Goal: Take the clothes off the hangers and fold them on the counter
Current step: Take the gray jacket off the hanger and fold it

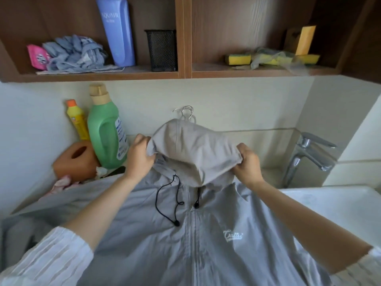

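Green bottle (105,129), faucet (309,155), sponges (238,59)

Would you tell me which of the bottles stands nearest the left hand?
The green bottle, right beside the left hand; the yellow bottle stands behind it, the blue one up on the shelf.

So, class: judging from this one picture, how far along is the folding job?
Done: the grey jacket lies zip-up on the counter, and hanger hooks show behind the hood. In hand: the left hand and right hand each grip a side of the hood, held raised. Left: no fold shows in the body. Other clothes lie crumpled at the left.
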